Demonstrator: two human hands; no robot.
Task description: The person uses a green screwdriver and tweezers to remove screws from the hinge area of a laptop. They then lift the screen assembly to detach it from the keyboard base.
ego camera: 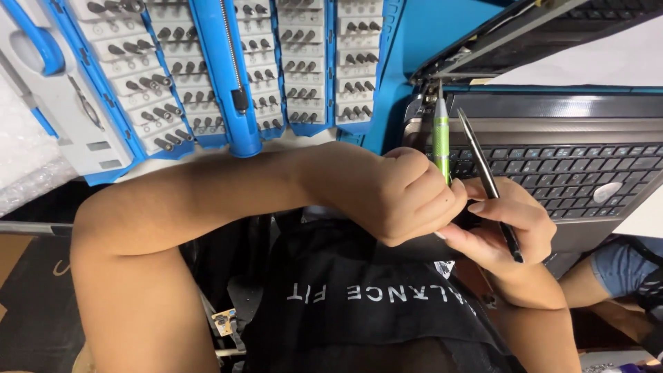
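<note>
My left hand (407, 197) reaches across from the left and is closed around a green screwdriver (440, 135). The driver's tip points up at the hinge corner of a dark laptop (587, 173). Just right of it, my right hand (507, 228) pinches a thin black rod-like tool (485, 173) that slants over the keyboard's edge. The two hands touch each other above the laptop's near-left corner. The laptop's lid (552, 27) stands partly open at the top right.
An open blue and grey case of several screwdriver bits (207, 69) lies top left, with a blue handle in its middle slot. Bubble wrap (21, 152) is at the far left. A small circuit board (224, 322) lies low by my black shirt. Another person's leg (621, 269) is at the right.
</note>
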